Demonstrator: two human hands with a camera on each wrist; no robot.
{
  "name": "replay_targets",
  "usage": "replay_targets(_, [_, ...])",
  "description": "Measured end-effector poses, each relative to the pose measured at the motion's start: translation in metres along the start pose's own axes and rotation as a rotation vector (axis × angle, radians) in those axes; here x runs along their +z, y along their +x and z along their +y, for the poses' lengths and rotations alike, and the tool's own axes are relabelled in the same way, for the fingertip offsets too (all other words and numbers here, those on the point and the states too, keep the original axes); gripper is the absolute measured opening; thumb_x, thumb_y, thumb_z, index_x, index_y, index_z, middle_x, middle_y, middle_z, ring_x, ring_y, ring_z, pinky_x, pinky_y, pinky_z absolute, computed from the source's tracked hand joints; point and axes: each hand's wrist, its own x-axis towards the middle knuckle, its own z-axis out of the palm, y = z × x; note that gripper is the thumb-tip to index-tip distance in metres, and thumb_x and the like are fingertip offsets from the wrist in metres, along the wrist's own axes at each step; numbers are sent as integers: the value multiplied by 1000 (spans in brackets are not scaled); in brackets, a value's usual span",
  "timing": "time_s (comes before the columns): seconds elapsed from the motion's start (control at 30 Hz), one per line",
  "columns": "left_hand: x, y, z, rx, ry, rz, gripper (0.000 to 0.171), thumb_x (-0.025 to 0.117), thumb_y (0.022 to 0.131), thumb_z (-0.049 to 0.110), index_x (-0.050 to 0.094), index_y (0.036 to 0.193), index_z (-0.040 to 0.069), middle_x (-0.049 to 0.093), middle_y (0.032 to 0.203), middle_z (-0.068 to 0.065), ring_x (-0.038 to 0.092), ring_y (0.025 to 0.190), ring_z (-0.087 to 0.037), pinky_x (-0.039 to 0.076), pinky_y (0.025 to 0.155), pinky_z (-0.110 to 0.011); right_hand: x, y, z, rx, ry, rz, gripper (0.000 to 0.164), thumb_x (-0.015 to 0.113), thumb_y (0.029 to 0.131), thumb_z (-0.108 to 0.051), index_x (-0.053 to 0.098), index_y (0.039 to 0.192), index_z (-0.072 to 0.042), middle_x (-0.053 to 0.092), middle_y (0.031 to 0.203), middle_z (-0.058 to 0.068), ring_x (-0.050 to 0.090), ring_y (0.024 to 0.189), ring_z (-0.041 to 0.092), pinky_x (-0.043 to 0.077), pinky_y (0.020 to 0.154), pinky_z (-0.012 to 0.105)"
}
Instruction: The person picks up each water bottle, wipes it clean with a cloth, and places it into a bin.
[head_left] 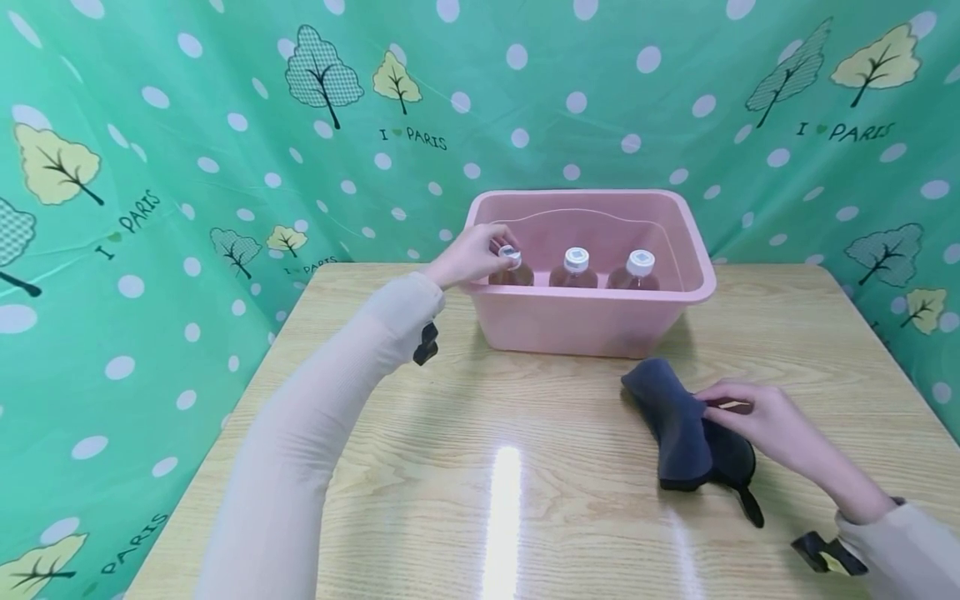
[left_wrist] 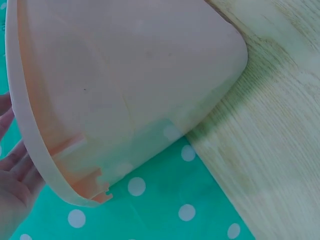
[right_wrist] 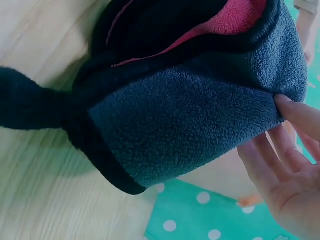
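Note:
Three bottles with white caps stand in a pink plastic tub [head_left: 570, 321]: a left bottle [head_left: 517, 277], a middle bottle [head_left: 576, 265] and a right bottle [head_left: 639, 271]. Over the tub's left rim reaches my left hand [head_left: 480, 252], its fingers and thumb around the left bottle's cap. Only that hand's outer part shows in the left wrist view, behind the tub rim. My right hand [head_left: 757, 414] pinches the edge of a folded dark grey-blue towel [head_left: 678, 429] on the table. In the right wrist view the towel [right_wrist: 180, 120] shows plush fabric, black edging, a black loop and some pink-red fabric inside.
The tub stands near the back of a light wood table [head_left: 420, 467]. A green curtain [head_left: 525, 92] with white dots and trees hangs close behind the tub and along the left. Dark straps sit at both wrists.

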Motion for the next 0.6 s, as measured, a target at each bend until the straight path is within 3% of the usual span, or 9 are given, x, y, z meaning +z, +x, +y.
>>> replay_targets(0.27, [-1, -4, -1, 31, 5, -2, 17, 58, 83, 7, 58, 100, 2, 59, 96, -9, 57, 90, -19, 46, 80, -24, 14, 8, -6, -27, -26, -10, 19, 65, 73, 8, 67, 89, -2, 64, 86, 8, 53, 79, -8, 52, 60, 21])
replay_targets(0.6, [-5, -20, 5, 75, 97, 76, 19, 60, 84, 16, 59, 101, 7, 54, 109, -4, 46, 109, -21, 35, 96, -34, 32, 16, -12, -120, -52, -18, 21, 68, 72, 5, 68, 88, -8, 66, 85, 2, 57, 81, 3, 51, 64, 22])
